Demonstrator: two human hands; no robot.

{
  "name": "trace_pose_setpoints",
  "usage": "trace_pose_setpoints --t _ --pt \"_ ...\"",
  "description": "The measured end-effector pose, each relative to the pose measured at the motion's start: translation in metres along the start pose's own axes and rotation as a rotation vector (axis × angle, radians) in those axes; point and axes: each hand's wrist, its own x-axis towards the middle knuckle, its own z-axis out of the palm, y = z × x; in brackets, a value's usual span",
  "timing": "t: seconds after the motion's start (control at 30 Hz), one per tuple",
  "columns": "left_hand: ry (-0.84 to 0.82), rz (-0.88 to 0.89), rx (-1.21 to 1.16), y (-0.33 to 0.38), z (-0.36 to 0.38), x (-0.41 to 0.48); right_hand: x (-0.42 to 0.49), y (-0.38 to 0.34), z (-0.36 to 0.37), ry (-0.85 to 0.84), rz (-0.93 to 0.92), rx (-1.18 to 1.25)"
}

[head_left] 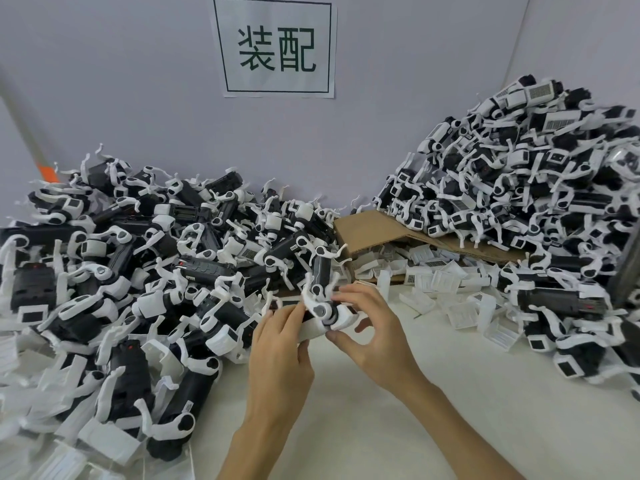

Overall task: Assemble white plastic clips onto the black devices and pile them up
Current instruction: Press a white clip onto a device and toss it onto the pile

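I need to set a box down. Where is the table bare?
Bare tabletop lies near right, bordered by the right forearm, the loose clips and the right pile; also a strip between the forearms. The left pile and cardboard are crowded. Left hand and right hand grip a device.

The scene is lit brightly and evenly by soft, diffuse light, and only faint, soft-edged shadows are cast on the white table (450,410) at the foot of the left pile (138,254) and the right pile (519,188). The sign (274,46) on the grey wall (104,81) is rendered fairly sharp. Towards the edges strong wide-angle bending is seen, and there both piles are stretched, smeared and softened, with detail lost in the white plastic.
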Motion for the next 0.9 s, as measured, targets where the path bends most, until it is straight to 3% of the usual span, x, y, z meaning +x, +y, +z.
trace_pose_setpoints --t 0.17,0.3,0.4,0.6,0.77,0.83,0.9 --pt "0.112 -0.088 -0.152 0.002 -0.005 0.004 0.006 0.001 -0.003 0.132 0.316 0.406" --pt "-0.083 -0.172 0.008 -0.001 -0.005 0.002 0.013 0.007 -0.013 0.271 0.584 0.649" --pt "-0.226 -0.165 0.175 0.002 -0.001 -0.002 0.014 0.010 -0.023 0.111 0.703 0.678" --pt "-0.237 -0.242 0.091 -0.002 -0.005 0.002 0.020 0.005 -0.047 -0.201 0.688 0.573" --pt "-0.083 -0.167 -0.063 0.005 -0.004 0.003 0.071 -0.020 -0.085 -0.386 0.605 0.360" --pt "-0.025 -0.129 -0.104 0.006 -0.004 0.003 0.117 -0.042 -0.114 -0.259 0.564 0.437" --pt "-0.007 -0.101 -0.086 0.006 -0.003 0.003 0.172 -0.067 -0.157 0.006 0.483 0.642"
